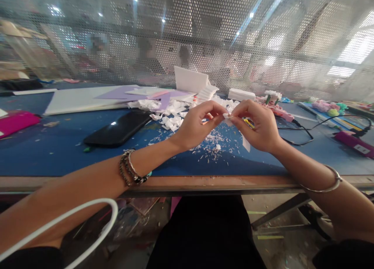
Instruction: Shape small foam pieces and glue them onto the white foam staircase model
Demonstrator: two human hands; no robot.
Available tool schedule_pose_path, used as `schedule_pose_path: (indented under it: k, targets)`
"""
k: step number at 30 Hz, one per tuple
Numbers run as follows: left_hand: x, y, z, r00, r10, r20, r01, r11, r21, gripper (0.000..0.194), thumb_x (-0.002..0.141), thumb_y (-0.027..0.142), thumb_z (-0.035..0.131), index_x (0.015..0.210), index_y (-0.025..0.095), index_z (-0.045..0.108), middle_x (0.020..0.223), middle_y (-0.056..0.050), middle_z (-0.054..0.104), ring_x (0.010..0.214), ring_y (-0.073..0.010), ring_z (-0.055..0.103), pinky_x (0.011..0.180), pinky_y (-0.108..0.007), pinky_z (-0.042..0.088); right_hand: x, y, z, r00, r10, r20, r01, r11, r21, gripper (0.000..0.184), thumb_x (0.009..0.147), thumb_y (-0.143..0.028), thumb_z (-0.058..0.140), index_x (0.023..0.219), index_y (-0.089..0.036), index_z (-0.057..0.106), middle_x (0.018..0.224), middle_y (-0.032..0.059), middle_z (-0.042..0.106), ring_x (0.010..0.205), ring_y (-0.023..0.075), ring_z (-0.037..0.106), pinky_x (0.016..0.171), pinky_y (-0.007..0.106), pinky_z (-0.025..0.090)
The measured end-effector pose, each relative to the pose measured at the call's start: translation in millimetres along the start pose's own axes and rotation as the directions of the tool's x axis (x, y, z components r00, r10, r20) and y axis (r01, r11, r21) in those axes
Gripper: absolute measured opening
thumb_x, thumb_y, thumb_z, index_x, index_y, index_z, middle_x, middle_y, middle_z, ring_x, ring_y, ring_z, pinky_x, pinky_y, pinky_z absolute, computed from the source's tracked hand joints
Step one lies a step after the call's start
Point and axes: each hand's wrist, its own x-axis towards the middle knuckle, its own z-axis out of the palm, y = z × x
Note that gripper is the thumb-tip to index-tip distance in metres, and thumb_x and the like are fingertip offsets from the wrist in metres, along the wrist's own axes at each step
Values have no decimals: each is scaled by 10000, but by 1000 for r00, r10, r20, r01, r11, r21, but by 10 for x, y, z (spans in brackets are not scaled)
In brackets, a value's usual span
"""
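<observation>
Above the blue tabletop (67,154), my left hand (195,124) and my right hand (260,126) meet fingertip to fingertip. Both pinch a small white piece (227,120) that looks like thin foam or paper; the fingers partly cover it. A narrow white strip (246,143) shows just under my right hand; whether that hand holds it I cannot tell. Tiny white and pinkish crumbs (214,150) are scattered below the hands. Behind my left hand lies a heap of white scraps (172,122). Something yellow (249,123) is partly hidden behind my right fingers.
A black phone-like slab (117,130) lies left of my hands. Farther back are white sheets (73,101), purple sheets (117,92) and a standing white board (191,80). A pink corded tool (283,114) and purple power block (355,143) lie right. Perforated metal (204,27) rises behind.
</observation>
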Motion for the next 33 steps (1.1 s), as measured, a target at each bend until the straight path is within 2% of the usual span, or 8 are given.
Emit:
schedule_pose_path:
  k: [4,11,18,22,26,30,33]
  targets:
    - [1,-9,17,998,-58,11,59,996,-59,91,799,252,541,819,171,576,767,-1,588,695,-91,533,667,-229,455,0,3,11,1000,23,-2,-23,1000,-1,89,815,-230,507,741,-181,494,681,-9,543,653,77,518,610,230,443]
    - [2,-29,30,996,-91,21,93,973,-211,73,772,237,578,799,169,587,734,3,597,699,-88,557,664,-219,466,4,91,21,995,92,29,-95,981,166,89,798,-231,537,737,-175,506,709,-18,552,676,73,534,638,226,470]
    - [-15,3,40,997,-68,-44,68,998,3,109,767,235,579,802,145,629,769,-32,640,710,-106,568,637,-224,446,-5,196,64,990,139,4,-137,972,190,98,783,-217,555,717,-171,500,690,-24,537,651,67,527,614,214,477]
    - [-5,-5,34,997,-79,5,79,995,63,125,782,238,547,822,145,621,779,-29,650,688,-100,561,616,-216,440,-19,200,68,991,131,8,-131,977,168,76,781,-208,553,738,-174,500,699,-21,536,658,71,527,620,222,478]
    - [15,-21,-17,997,-32,64,25,994,102,114,787,237,542,817,155,616,786,-20,639,681,-94,549,622,-212,438,-21,181,48,991,127,43,-133,973,188,81,782,-219,555,736,-174,507,707,-17,543,673,75,531,641,232,487]
    - [46,-33,-96,985,23,170,-50,986,156,115,791,237,542,809,161,626,770,-22,626,665,-94,537,614,-214,437,-16,186,42,984,127,123,-150,968,203,91,767,-219,581,727,-169,515,705,-25,555,670,66,537,670,227,498]
    - [66,-27,-139,978,25,205,-66,978,197,121,790,244,546,795,165,636,737,-19,620,622,-87,524,579,-208,424,-12,190,48,983,121,139,-148,968,202,91,758,-223,594,735,-167,527,710,-29,563,671,60,541,682,218,503]
